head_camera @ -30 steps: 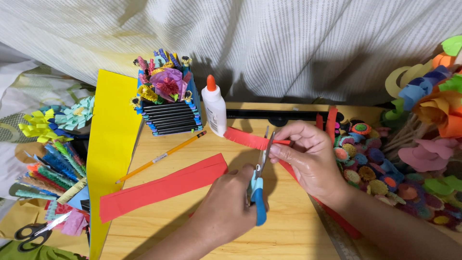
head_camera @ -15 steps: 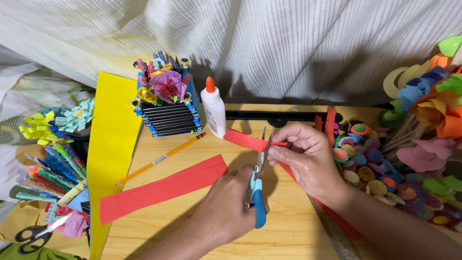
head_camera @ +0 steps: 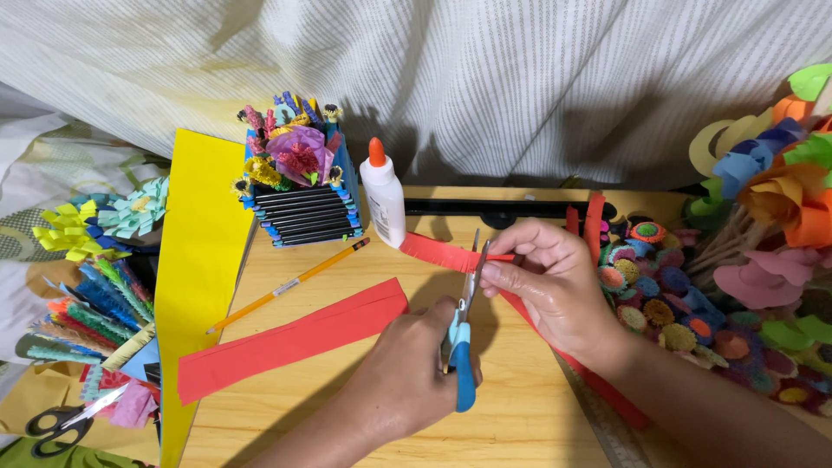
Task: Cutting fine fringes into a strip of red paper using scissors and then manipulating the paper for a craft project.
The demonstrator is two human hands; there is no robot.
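My left hand [head_camera: 407, 381] grips blue-handled scissors [head_camera: 462, 347], blades pointing away from me and nearly closed on a red paper strip [head_camera: 442, 252]. The strip's left part is cut into a fine fringe. My right hand [head_camera: 555, 286] pinches that strip just right of the blades, holding it above the wooden table [head_camera: 364, 416]. The strip trails under my right wrist toward the lower right. A wider red paper strip [head_camera: 295, 338] lies flat on the table to the left of my left hand.
A white glue bottle [head_camera: 383, 195] with orange cap stands behind the strip. A yellow pencil [head_camera: 286, 284], yellow paper sheet [head_camera: 199, 260], paper-flower box [head_camera: 299, 178], black-handled scissors [head_camera: 61, 420], rolled paper coils [head_camera: 659, 295] and paper flowers [head_camera: 780, 191] surround the work area.
The scissors have shifted slightly right along the strip and the blades have come together; the fringed length looks a little longer. Both hands stay in nearly the same place.
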